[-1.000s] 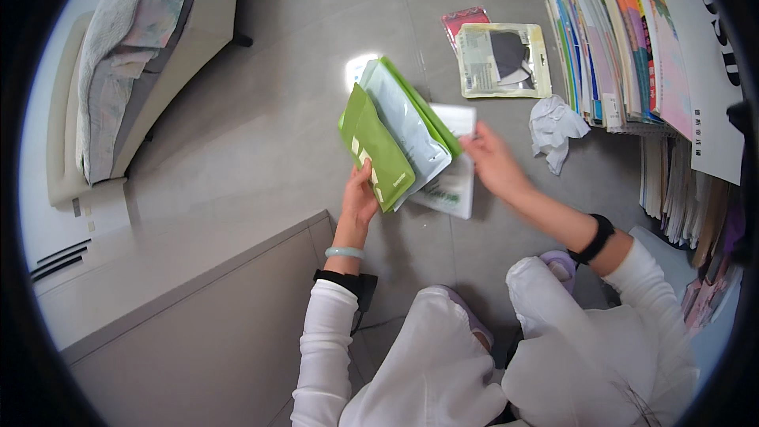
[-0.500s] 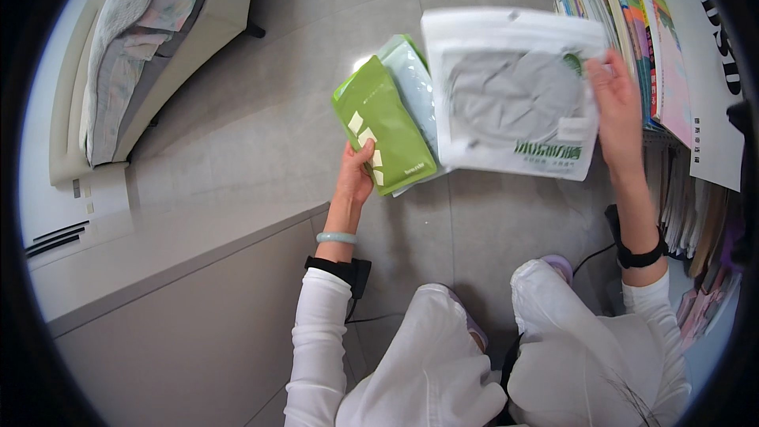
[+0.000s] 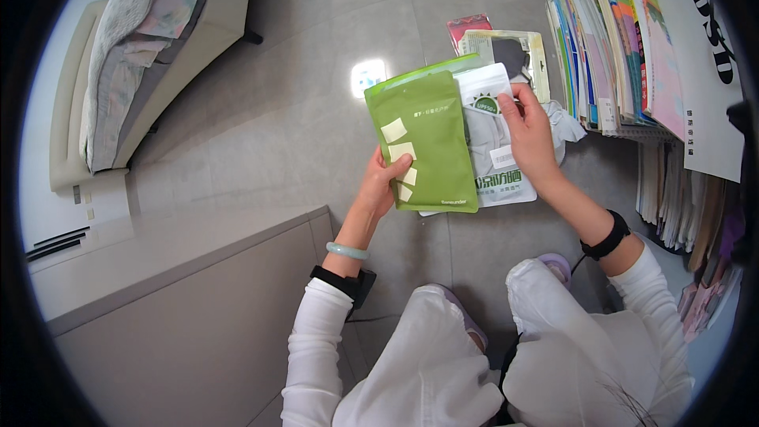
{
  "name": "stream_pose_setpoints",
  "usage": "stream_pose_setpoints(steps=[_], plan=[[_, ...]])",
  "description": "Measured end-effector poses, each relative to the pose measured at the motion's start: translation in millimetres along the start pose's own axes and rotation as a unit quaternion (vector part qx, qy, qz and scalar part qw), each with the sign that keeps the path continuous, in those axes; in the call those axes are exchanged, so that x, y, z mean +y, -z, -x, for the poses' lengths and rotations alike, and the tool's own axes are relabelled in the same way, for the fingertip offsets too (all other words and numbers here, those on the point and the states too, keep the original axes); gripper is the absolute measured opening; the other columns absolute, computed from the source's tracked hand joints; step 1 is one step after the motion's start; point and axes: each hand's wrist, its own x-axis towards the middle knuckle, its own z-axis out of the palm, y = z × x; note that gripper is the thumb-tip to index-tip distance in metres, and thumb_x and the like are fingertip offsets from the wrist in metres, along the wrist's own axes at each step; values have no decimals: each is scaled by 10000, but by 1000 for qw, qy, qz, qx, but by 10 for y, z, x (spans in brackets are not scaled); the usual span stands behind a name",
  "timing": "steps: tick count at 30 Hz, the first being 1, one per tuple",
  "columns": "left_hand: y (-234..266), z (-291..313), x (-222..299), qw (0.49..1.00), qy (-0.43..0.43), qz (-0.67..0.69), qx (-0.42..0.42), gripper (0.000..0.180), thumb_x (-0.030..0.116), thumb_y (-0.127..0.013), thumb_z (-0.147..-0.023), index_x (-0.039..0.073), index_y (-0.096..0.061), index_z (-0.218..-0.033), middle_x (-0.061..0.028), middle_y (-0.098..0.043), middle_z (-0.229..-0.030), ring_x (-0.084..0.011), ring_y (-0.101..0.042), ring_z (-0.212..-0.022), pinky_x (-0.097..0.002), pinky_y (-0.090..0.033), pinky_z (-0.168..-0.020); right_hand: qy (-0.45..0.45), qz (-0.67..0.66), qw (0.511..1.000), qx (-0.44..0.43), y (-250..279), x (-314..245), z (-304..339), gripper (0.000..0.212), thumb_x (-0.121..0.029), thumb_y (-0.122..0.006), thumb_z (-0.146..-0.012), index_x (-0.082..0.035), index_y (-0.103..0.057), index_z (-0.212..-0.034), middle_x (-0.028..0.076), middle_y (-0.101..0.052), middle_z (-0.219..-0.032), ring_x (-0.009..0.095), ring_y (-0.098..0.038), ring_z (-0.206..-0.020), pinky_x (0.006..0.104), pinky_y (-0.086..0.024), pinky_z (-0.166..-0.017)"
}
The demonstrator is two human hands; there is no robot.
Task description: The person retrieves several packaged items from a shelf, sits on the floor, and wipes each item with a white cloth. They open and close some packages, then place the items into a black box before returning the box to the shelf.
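My left hand (image 3: 381, 180) is closed on a matte green pouch (image 3: 439, 134), thumb over the pale square patches on its front. A brighter green edge shows behind the pouch's top. My right hand (image 3: 536, 138) grips the right edge of a white zip bag (image 3: 489, 128), whose clear window shows grey fabric. The bag's left part lies behind the green pouch, the two overlapping in front of me. Whatever else is stacked behind the green pouch is mostly hidden.
Beyond the bags, a pale yellow-edged packet (image 3: 539, 59) with something dark inside lies near a red packet (image 3: 466, 26). Pale crumpled fabric (image 3: 565, 126) sits by the shelf of books (image 3: 601, 47). A grey cabinet (image 3: 198, 253) stands left, an upholstered bed (image 3: 186, 55) at far left.
My right hand has brought the white bag left and partly behind the green pouch. The green pouch has shifted right and turned more upright. The packets and fabric beyond have come into view.
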Motion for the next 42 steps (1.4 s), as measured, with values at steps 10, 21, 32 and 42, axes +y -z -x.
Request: stream_pose_setpoints(steps=[10,21,32,42], plan=[[-111,131,-149,998,57,4,16,574,139,-731,-868,33,-434,-1347,-109,-612,-1245,-221,-641,-1066,-377,-554,-909,-64,-63,996,9,-254,338,151,218,-202,-535,-1013,-16,-489,-1117,127,-602,-1034,193,-573,-903,313,-460,-838],[567,-132,-247,993,9,61,105,543,86,-713,-858,64,-446,-1332,-98,-616,-1207,-237,-641,-1064,-401,-573,-900,-440,-408,797,64,35,1035,-338,359,-327,-598,-987,-8,-552,-1146,107,-627,-1032,190,-629,-882,281,-523,-729],[613,-297,-347,993,43,49,100,568,40,-708,-857,33,-422,-1347,-127,-600,-1241,-259,-644,-1069,-409,-578,-889,-261,-388,883,52,184,568,-531,165,-217,-580,-950,-90,-613,-1050,22,-656,-966,133,-597,-892,314,-459,-863],[467,-450,-416,992,60,29,107,414,120,-554,-982,51,-415,-1365,-90,-582,-1256,-221,-605,-1111,-376,-529,-932,-186,-124,949,-223,-145,612,-320,233,-159,-573,-904,16,-647,-1037,18,-664,-874,62,-592,-765,257,-485,-680]])
